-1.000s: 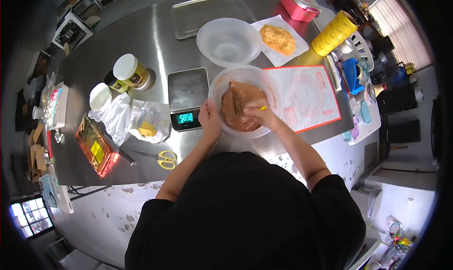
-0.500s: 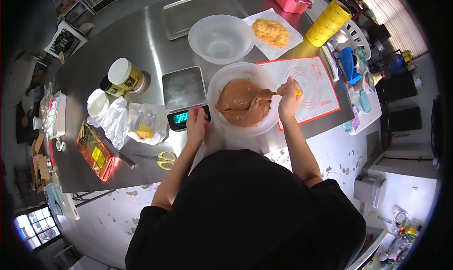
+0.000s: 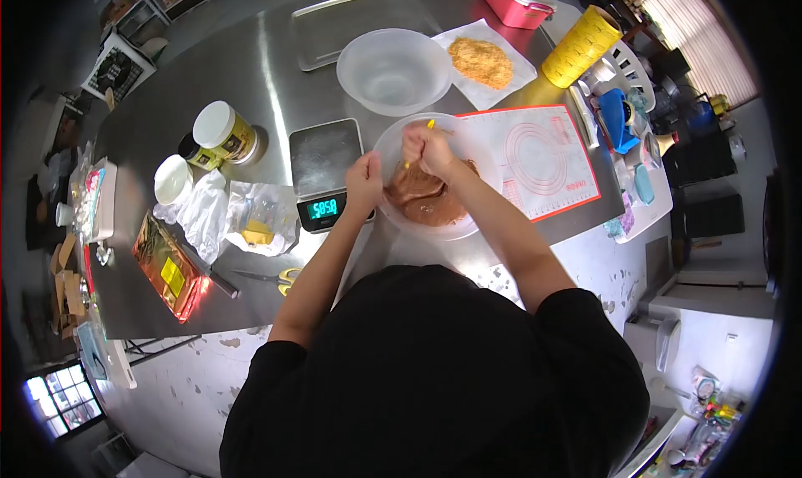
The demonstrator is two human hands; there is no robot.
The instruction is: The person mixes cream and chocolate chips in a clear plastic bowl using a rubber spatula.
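Observation:
A translucent plastic bowl holds thick brown batter. My right hand is closed around a yellow-handled spatula over the bowl; the blade is hidden by the hand and batter. At the bowl's left rim, my left hand has its fingers closed on the edge. Just left of it lies a digital kitchen scale with a lit display and a bare plate.
Behind stand a second clear bowl, a metal tray and orange crumbs on paper. A red-edged baking mat lies right. Leftward are a white-lidded jar, plastic bags, a foil packet and scissors.
My left hand has left the scale's front and moved up to the bowl's left rim. My right hand has swung left with the spatula, from the right rim to over the batter.

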